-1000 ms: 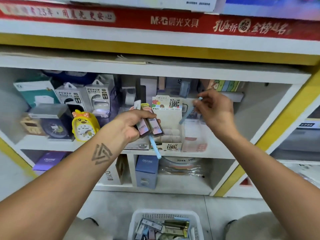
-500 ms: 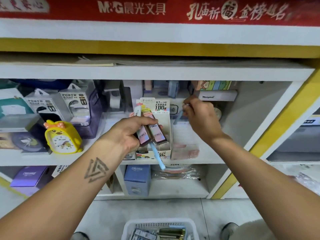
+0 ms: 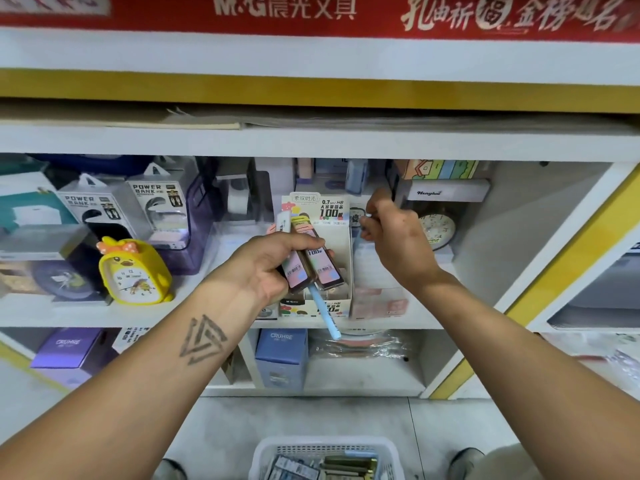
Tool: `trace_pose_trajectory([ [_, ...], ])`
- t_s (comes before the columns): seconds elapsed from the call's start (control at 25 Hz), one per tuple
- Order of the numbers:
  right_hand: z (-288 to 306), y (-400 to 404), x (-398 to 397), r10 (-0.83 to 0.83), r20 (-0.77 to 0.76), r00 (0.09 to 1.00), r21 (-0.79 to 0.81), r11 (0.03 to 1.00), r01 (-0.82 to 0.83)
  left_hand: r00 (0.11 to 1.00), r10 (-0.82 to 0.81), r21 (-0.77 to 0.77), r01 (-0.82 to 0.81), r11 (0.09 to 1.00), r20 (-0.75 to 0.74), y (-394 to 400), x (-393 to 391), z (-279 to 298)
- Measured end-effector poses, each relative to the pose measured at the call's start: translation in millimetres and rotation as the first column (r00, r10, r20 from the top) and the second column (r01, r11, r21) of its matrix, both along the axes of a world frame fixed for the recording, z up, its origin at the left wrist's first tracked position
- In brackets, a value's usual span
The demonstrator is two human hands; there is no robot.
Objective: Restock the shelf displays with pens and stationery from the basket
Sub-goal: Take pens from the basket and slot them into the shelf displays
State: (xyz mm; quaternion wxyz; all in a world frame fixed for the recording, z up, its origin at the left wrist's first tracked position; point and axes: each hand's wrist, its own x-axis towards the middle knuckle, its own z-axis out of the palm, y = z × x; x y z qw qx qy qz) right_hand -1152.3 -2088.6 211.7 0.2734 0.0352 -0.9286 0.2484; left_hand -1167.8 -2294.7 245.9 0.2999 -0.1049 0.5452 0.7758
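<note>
The left hand [image 3: 266, 268] holds its grip closed around a small bundle — two flat lead-refill packs [image 3: 313, 268] with pastel labels and a light blue pen [image 3: 323, 313] whose lower end sticks out below the fist, pointing down and to the right. The bundle sits right in front of a white cardboard display box [image 3: 330, 216] printed "0.7 HB" and "100", which stands on the middle shelf [image 3: 214, 317]

The right hand [image 3: 394, 237] reaches further back, just right of that display box, with its fingers curled together; a thin pale object shows at the fingertips, but it is too small and blurred to say what it is, so I cannot tell whether that grip holds anything

To the left on the same shelf stands a yellow duck-shaped alarm clock [image 3: 133, 271], and behind it two boxed power banks [image 3: 128, 202]. A round analogue clock [image 3: 438, 228] sits at the back right, under a white box marked Henghui [image 3: 446, 192]. The lower shelf carries a blue box [image 3: 282, 358] and a purple box [image 3: 69, 348], both marked CRUHRE

At the bottom edge a white plastic basket [image 3: 325, 445] rests on the floor between the person's shoes, with more packs of stationery [image 3: 322, 467] lying in it
</note>
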Motion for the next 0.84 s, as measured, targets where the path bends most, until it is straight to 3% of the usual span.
trace_pose_trajectory([
  [0.12, -1.2, 1.2, 1.2, -0.022, 0.003, 1.0, 0.084, 0.996, 0.021, 1.0, 0.006, -0.008, -0.006, 1.0, 0.0, -3.9, 2.4, 0.8],
  [0.32, 4.3, 0.9, 24.1, -0.011, 0.155, 0.988, 0.217, 0.976, -0.023, 1.0, 0.015, -0.02, -0.015, 1.0, -0.008, -4.5, 8.5, 3.0],
  [0.56, 7.8, -11.4, 69.0, -0.046, 0.559, 0.828, 0.165, 0.985, -0.057, 1.0, 0.023, -0.013, -0.023, 1.0, -0.014, -4.6, 19.1, 5.8],
  [0.76, 5.3, -12.2, 85.4, 0.021, 0.549, 0.836, 0.23, 0.957, -0.175, 1.0, 0.0, -0.045, 0.0, 0.999, 0.001, -2.0, 29.8, 4.9],
  [0.84, 11.2, -15.0, 84.7, 0.084, 0.451, 0.889, 0.073, 0.989, -0.131, 1.0, 0.005, -0.028, -0.005, 1.0, -0.005, -1.6, 30.4, 5.6],
])
